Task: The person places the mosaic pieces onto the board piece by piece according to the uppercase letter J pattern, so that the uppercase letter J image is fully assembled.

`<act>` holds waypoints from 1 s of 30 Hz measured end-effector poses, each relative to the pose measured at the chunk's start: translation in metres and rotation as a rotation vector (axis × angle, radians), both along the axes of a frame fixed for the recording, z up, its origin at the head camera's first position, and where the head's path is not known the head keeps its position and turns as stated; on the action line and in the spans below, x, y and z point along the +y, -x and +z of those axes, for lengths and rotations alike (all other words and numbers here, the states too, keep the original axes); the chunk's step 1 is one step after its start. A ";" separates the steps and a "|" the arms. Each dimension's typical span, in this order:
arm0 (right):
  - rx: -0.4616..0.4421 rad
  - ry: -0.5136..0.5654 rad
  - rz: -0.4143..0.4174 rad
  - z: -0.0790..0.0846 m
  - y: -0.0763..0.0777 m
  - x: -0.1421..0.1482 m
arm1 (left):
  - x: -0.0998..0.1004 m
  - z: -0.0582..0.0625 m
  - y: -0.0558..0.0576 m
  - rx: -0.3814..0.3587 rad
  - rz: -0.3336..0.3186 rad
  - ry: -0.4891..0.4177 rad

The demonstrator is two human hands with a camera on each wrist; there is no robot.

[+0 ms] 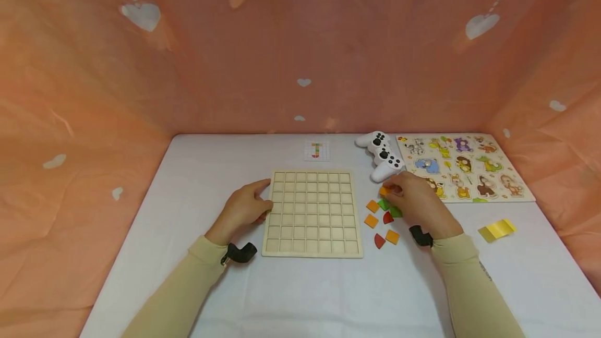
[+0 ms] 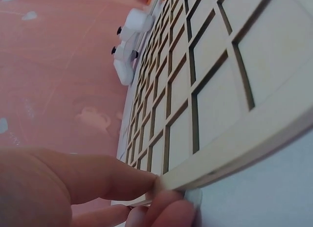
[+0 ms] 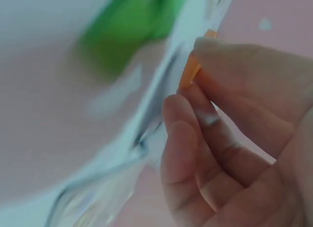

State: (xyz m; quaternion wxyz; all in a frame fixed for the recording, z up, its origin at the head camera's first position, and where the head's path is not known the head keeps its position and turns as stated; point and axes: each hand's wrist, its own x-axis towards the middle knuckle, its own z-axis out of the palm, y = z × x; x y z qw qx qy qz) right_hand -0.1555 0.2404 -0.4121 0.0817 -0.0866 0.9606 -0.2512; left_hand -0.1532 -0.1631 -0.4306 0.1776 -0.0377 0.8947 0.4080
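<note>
A pale wooden grid board (image 1: 312, 207) lies flat on the white table, its square cells bare. My left hand (image 1: 241, 206) grips the board's left edge. In the left wrist view, the thumb (image 2: 117, 175) presses at the rim, with the other fingers curled beneath it. Between thumb and fingers, my right hand (image 1: 417, 203) pinches an orange square tile (image 3: 190, 69). Below that hand lie several loose pieces: orange squares (image 1: 371, 221), red quarter-circles (image 1: 379, 241) and green pieces (image 1: 396, 212). The hand partly covers the green ones.
Behind the board lies a small card (image 1: 316, 151) with a coloured J on a grid. A white game controller (image 1: 381, 155) sits beyond my right hand, beside an animal puzzle board (image 1: 460, 166). A folded yellow strip (image 1: 497, 230) lies farther right.
</note>
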 end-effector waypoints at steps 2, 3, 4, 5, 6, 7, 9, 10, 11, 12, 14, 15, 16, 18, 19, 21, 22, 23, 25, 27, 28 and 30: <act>0.011 0.004 0.032 0.001 0.007 -0.014 | 0.000 -0.001 -0.001 0.001 0.008 0.002; 0.021 0.014 0.054 0.002 0.011 -0.022 | 0.000 -0.001 -0.001 0.001 0.012 -0.001; 0.030 0.027 0.076 0.002 0.014 -0.030 | 0.001 -0.001 -0.001 -0.003 0.018 -0.007; 0.044 0.031 0.098 0.002 0.018 -0.038 | 0.001 -0.001 -0.001 -0.007 0.024 -0.014; 0.057 0.037 0.118 0.002 0.021 -0.046 | 0.001 0.000 -0.001 -0.012 0.029 -0.022; 0.068 0.044 0.138 0.002 0.024 -0.054 | 0.002 0.000 -0.001 -0.013 0.031 -0.029; 0.082 0.063 0.172 0.001 0.028 -0.071 | 0.002 0.001 -0.001 -0.017 0.035 -0.042; 0.092 0.066 0.190 0.000 0.030 -0.078 | 0.003 0.001 -0.001 -0.018 0.035 -0.045; 0.102 0.064 0.207 -0.001 0.032 -0.086 | 0.003 0.001 -0.001 -0.019 0.035 -0.046; 0.105 0.066 0.220 -0.002 0.033 -0.093 | 0.003 0.001 -0.001 -0.019 0.033 -0.047; 0.108 0.071 0.241 -0.003 0.035 -0.106 | 0.005 0.001 -0.001 -0.023 0.030 -0.052; 0.108 0.070 0.248 -0.004 0.035 -0.112 | 0.006 0.001 -0.002 -0.029 0.031 -0.058; 0.113 0.067 0.257 -0.005 0.037 -0.118 | 0.006 0.000 -0.002 -0.035 0.034 -0.065; 0.111 0.065 0.265 -0.006 0.038 -0.128 | 0.007 -0.001 -0.003 -0.046 0.037 -0.087; 0.114 0.063 0.273 -0.007 0.039 -0.132 | 0.007 -0.002 -0.003 -0.052 0.042 -0.099; 0.123 0.055 0.293 -0.008 0.041 -0.141 | 0.007 -0.003 -0.003 -0.057 0.046 -0.111; 0.127 0.054 0.303 -0.009 0.041 -0.145 | 0.007 -0.003 -0.004 -0.056 0.046 -0.110; 0.131 0.051 0.314 -0.010 0.042 -0.148 | 0.007 -0.003 -0.004 -0.055 0.047 -0.108; 0.138 0.043 0.331 -0.011 0.043 -0.154 | 0.007 -0.003 -0.004 -0.051 0.051 -0.096; 0.142 0.035 0.339 -0.011 0.043 -0.158 | 0.006 -0.003 -0.004 -0.046 0.051 -0.087; 0.141 0.032 0.340 -0.011 0.043 -0.159 | 0.005 -0.003 -0.004 -0.043 0.050 -0.086; 0.137 0.023 0.345 -0.011 0.044 -0.162 | 0.005 -0.003 -0.003 -0.040 0.052 -0.086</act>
